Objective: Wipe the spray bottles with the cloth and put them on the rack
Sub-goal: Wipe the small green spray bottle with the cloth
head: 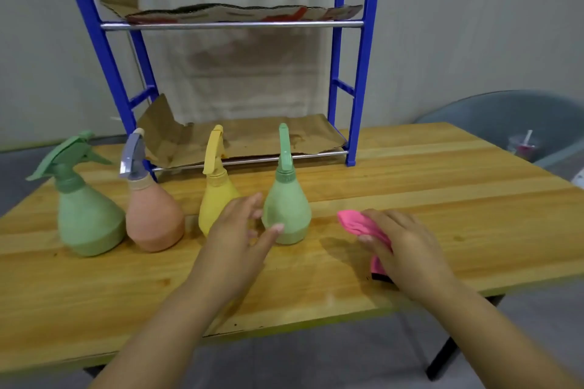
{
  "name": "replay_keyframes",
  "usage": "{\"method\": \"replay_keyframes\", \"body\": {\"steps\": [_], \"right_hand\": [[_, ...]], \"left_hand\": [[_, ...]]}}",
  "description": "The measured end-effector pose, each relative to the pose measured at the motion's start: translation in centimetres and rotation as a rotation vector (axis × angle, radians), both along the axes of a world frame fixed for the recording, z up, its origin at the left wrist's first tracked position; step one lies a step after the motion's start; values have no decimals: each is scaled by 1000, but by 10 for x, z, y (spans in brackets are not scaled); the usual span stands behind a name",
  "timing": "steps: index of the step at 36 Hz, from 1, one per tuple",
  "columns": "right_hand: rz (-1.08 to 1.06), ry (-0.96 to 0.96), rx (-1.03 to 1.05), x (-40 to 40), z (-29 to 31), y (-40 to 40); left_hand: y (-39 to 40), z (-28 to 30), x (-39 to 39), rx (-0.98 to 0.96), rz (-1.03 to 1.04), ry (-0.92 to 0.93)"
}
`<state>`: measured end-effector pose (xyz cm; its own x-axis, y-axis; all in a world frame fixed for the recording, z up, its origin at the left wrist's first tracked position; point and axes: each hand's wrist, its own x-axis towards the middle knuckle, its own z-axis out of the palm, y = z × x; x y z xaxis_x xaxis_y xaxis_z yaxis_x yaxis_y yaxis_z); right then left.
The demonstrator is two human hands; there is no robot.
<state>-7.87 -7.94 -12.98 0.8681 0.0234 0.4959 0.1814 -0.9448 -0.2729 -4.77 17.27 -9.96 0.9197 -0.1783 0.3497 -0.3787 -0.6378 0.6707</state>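
Observation:
Several spray bottles stand in a row on the wooden table (442, 199): a large green one (85, 218) at far left, a peach one (155, 218) with a grey trigger, a yellow one (216, 199), and a light green one (287, 211). My left hand (243, 230) is open, fingers spread just left of the light green bottle, thumb tip at its lower front. It partly hides the yellow bottle. My right hand (407, 249) rests on the table, closed on a pink cloth (357, 224). The blue rack (357, 88) stands behind the bottles.
Both rack shelves are lined with torn cardboard (246, 136); the lower shelf sits at table level, the upper one higher up. A grey chair (505, 117) with a plastic cup (524, 145) is at the right. A grey wall stands behind.

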Motion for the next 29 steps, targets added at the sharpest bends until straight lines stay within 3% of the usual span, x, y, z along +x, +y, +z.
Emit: {"method": "replay_keyframes", "body": {"steps": [5, 14, 29], "right_hand": [[-4, -158, 72, -1, 3, -15], [112, -158, 219, 10, 12, -26], [408, -404, 178, 47, 56, 3]], "left_hand": [[-20, 4, 23, -139, 42, -19], [-44, 12, 49, -159, 43, -96], [-45, 14, 54, -154, -52, -118]]}}
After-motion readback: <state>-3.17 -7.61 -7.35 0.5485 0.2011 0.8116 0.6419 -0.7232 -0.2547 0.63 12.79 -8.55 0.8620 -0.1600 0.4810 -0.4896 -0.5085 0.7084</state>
